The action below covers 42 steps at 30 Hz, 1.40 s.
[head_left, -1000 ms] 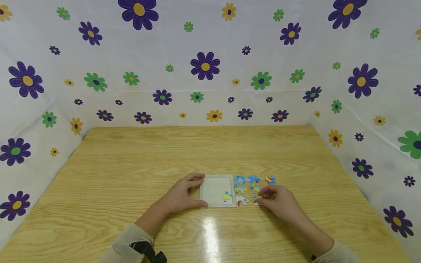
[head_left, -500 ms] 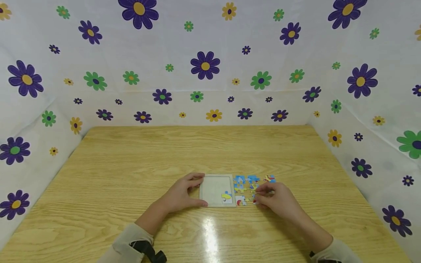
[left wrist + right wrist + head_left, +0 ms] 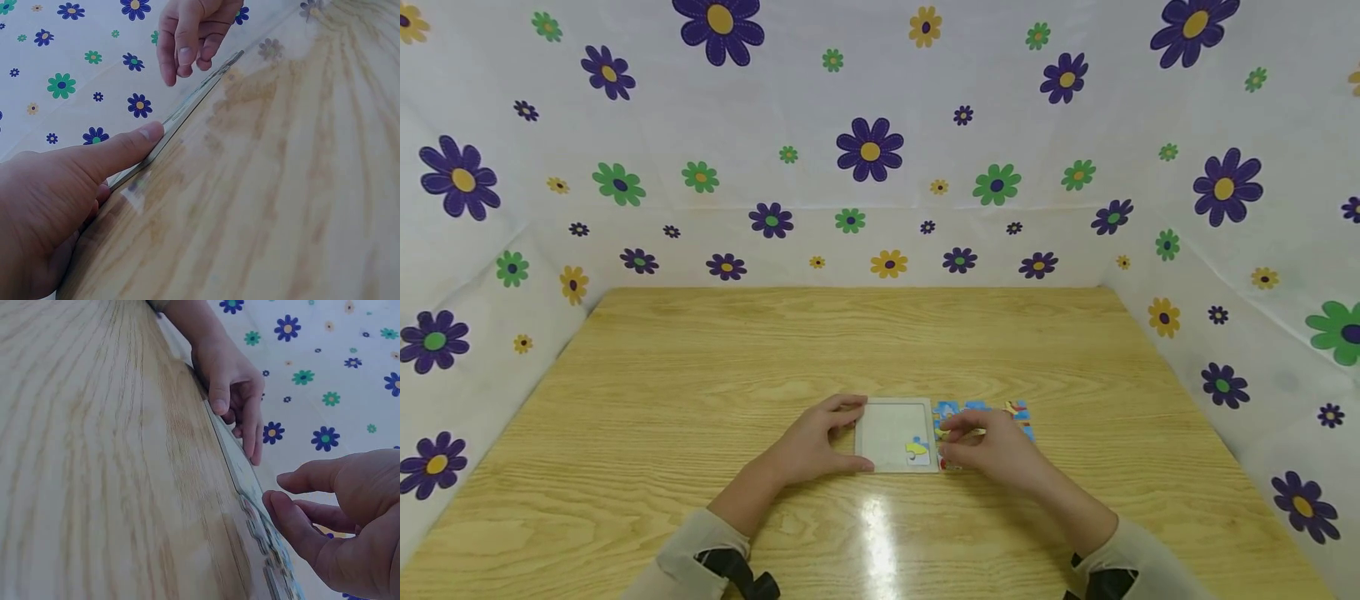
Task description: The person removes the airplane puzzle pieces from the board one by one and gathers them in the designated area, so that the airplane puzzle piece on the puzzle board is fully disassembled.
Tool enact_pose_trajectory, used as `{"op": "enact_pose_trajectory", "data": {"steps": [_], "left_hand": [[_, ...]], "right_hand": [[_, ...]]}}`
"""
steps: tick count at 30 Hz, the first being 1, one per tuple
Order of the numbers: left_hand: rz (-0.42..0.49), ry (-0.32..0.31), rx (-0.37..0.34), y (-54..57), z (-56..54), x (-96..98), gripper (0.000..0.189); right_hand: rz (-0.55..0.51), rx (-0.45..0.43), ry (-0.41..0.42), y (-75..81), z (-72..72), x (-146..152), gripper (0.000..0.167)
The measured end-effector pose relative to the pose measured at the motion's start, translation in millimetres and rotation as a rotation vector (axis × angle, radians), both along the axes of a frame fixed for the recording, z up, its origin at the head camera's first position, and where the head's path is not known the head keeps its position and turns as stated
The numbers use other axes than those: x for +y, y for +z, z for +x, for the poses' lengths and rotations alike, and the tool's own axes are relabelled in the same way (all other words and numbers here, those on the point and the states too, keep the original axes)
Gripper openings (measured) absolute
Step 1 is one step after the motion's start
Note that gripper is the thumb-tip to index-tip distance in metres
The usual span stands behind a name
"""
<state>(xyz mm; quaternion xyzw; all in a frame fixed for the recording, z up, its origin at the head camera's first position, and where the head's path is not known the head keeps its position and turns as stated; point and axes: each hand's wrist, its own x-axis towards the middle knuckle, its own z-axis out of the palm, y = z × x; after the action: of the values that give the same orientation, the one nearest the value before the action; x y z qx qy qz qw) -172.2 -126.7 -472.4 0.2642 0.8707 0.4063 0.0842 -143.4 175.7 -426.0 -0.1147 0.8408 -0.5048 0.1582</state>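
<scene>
A pale square puzzle tray (image 3: 887,429) lies on the table, with one yellow, blue and white jigsaw piece (image 3: 917,451) in its lower right corner. My left hand (image 3: 820,437) grips the tray's left side, thumb at the near edge and fingers at the far edge. In the left wrist view the thumb (image 3: 140,140) presses along the tray's edge. My right hand (image 3: 1000,454) hovers just right of the tray over loose jigsaw pieces (image 3: 947,407), hiding several. Its thumb and index finger are bent toward each other, with nothing visible between them in the right wrist view.
More jigsaw pieces (image 3: 1017,409) show beyond the right hand. The wood-grain table (image 3: 760,350) is bordered at the back and sides by a white cloth (image 3: 805,108) with printed flowers. Black straps (image 3: 733,571) circle both sleeves.
My right hand has moved left across the loose pieces toward the tray's right edge, uncovering pieces at the far right. The left hand and tray have stayed in place.
</scene>
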Motion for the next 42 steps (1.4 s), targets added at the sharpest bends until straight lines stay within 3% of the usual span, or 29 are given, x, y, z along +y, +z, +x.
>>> {"op": "enact_pose_trajectory", "data": {"steps": [7,15,21,25,32,42], "left_hand": [[0.003,-0.014,0.005,0.7,-0.3,-0.3,0.092],[0.008,-0.012,-0.004,-0.8,-0.8,-1.8,0.092],[0.005,-0.020,0.016,-1.3,-0.8,-2.4,0.092],[-0.002,-0.016,0.019,-1.6,-1.4,-2.7,0.092],[-0.002,-0.020,0.033,-1.2,-0.9,-2.7,0.091],[-0.005,-0.018,0.025,0.1,0.0,-1.9,0.092]], "right_hand": [[0.010,-0.017,0.093,-6.0,-5.9,-19.1,0.038],[0.158,0.056,0.086,-3.8,-7.0,-30.5,0.035],[0.179,0.065,0.080,-4.9,-7.0,-32.7,0.031],[0.158,0.057,0.064,-4.2,-6.8,-34.1,0.027],[0.019,0.019,0.069,-7.3,-6.2,-30.5,0.019],[-0.122,-0.088,0.065,-5.5,0.9,-11.2,0.027]]}}
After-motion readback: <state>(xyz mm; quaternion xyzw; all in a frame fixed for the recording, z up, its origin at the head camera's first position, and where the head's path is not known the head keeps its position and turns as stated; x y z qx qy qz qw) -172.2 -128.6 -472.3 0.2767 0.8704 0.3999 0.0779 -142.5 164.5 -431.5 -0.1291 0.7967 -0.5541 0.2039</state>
